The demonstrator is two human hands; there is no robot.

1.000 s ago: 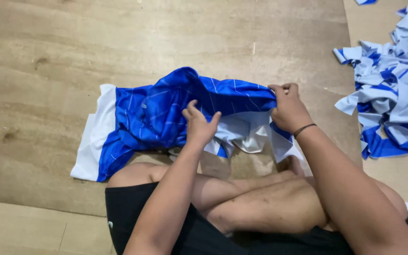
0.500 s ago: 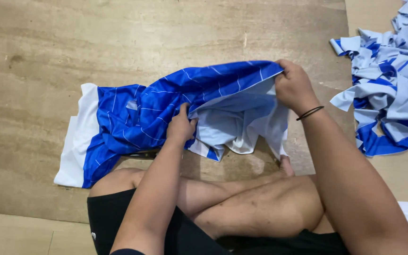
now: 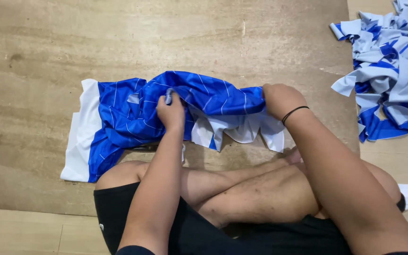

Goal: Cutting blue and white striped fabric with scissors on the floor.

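At the bottom of the frame, crossed bare legs (image 3: 260, 189) hide part of the wooden floor (image 3: 119, 42). Above them, the left hand (image 3: 171, 112) and right hand (image 3: 279, 100) are apart, each closed on the crumpled blue striped shiny fabric garment with white edges (image 3: 123, 118) at centre. A heap of similar blue-white cloth pieces (image 3: 393, 71) is cut off at upper right.

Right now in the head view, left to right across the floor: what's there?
White end of the garment → blue striped garment → left hand gripping it → right hand gripping its other end → pile of blue and white cloth pieces.
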